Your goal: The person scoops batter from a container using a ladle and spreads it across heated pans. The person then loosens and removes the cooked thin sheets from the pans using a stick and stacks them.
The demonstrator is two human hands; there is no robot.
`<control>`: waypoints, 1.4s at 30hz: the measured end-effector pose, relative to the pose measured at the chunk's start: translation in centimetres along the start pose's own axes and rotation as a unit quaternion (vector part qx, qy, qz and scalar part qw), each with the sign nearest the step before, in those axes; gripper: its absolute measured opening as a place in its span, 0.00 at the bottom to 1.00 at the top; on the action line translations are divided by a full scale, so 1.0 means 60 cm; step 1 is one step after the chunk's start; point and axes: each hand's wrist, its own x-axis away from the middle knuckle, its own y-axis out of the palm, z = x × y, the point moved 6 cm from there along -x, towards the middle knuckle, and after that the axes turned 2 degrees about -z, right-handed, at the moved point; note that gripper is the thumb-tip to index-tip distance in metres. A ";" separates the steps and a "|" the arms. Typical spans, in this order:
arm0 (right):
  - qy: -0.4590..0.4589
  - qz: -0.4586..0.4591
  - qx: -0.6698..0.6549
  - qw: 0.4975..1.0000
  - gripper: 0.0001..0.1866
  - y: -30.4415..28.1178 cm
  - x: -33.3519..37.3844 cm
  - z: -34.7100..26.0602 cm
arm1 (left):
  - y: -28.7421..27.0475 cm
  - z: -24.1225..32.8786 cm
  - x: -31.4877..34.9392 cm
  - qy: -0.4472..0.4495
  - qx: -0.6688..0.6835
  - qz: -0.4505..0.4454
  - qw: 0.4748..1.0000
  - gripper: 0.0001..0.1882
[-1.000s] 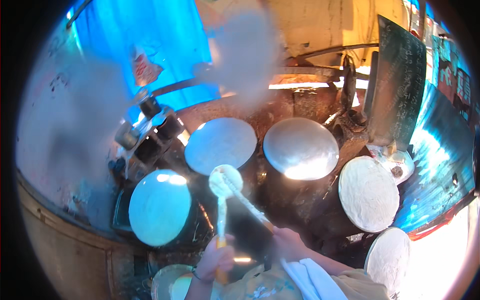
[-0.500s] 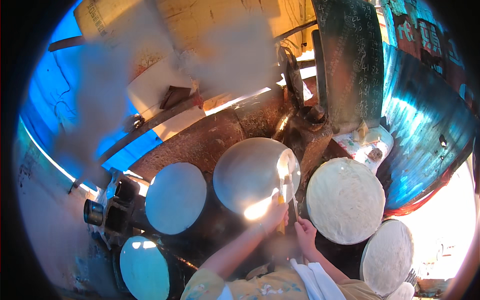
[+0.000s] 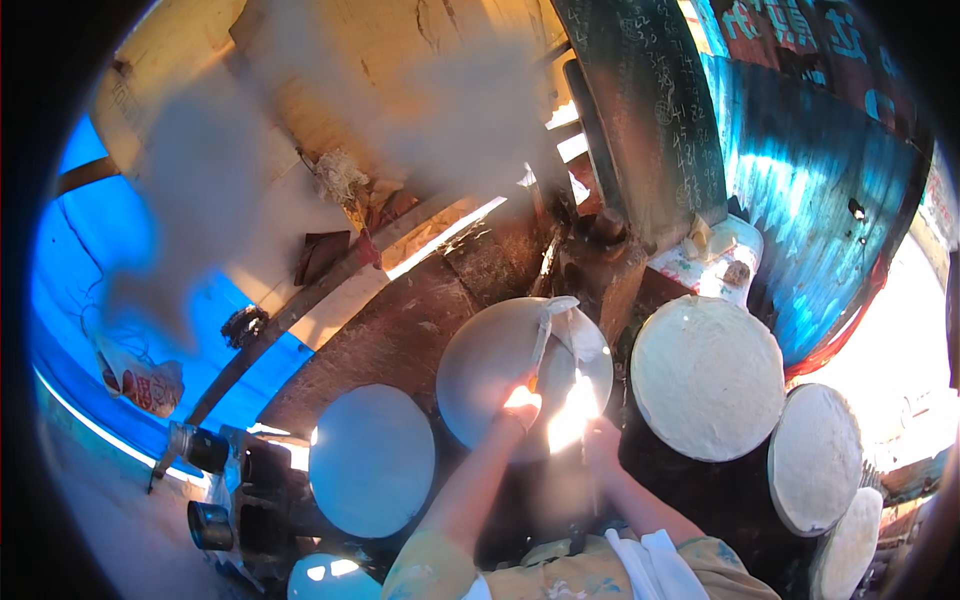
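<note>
A smooth, round grey griddle-like disc [image 3: 485, 375] lies in front of me, with both hands at its near edge. My left hand [image 3: 522, 408] is closed on the yellow handle of a slim tool [image 3: 541, 350], whose pale far end reaches across the disc. Whitish material [image 3: 563, 304] lies at that tip; I cannot tell whether it is part of the tool. My right hand [image 3: 602, 440] is closed round a thin stick-like tool [image 3: 577, 355] pointing away from me. Bright glare covers part of the disc and both tools, so their exact kind stays unclear.
A blue-grey disc [image 3: 372, 462] stands at left, another [image 3: 333, 578] below it. White, rough-surfaced discs [image 3: 707, 378] [image 3: 815, 460] line the right. Dark metal cups [image 3: 208, 525] sit far left. Behind are a rusty curved rim [image 3: 400, 335] and a written-on dark board [image 3: 650, 110]. Smudges blur the upper left.
The view has shifted, so the surroundings sit differently in the picture. My left hand and its tool have moved left, away from the right hand; the two tools now stand farther apart.
</note>
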 end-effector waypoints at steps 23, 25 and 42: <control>-0.112 -0.032 0.041 0.992 0.01 0.071 -0.094 -0.024 | -0.118 -0.144 0.030 -0.205 0.227 0.032 0.952 0.29; -0.114 -0.045 0.124 0.985 0.02 0.097 -0.084 -0.032 | -0.099 -0.202 0.059 -0.241 0.276 0.047 0.929 0.30; -0.075 -0.336 0.267 0.900 0.06 0.111 -0.197 -0.101 | -0.122 -0.004 0.470 -0.306 0.605 0.126 0.724 0.30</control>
